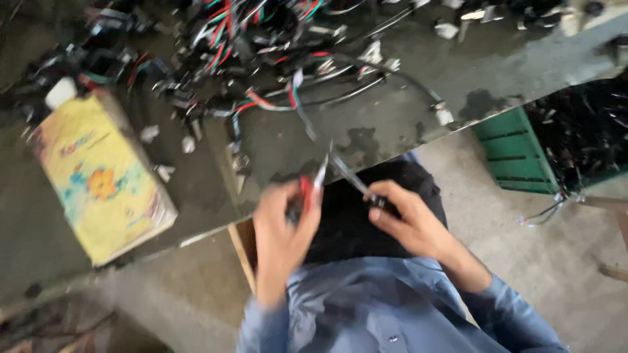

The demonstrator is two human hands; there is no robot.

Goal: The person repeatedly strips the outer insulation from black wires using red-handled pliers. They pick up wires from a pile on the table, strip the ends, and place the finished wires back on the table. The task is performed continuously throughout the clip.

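Low in the middle of the frame, my left hand (pixel 281 225) is curled around a red-handled tool (pixel 313 183), its pale metal tip poking up past my fingers; motion blur keeps me from telling just what kind of tool it is. Just to its right, my right hand (pixel 409 219) is pinched shut on the dark end of a thin cable (pixel 343 168). That cable runs up and to the left from my fingers, crosses the edge of the worktop (pixel 418 124) and joins the tangle of wires (pixel 261 46) heaped along the top of the frame, a mass of black, red, green and white strands with small pale connectors scattered through it. Both hands sit close together over my lap, in front of the dark worktop edge, above my blue sleeves. At the left of the frame a yellow bottle (pixel 101 183) with a white cap lies flat on the worktop, well apart from my hands. At the right, below the worktop, a green crate (pixel 513 153) stands on the floor, filled with more dark wire scraps.
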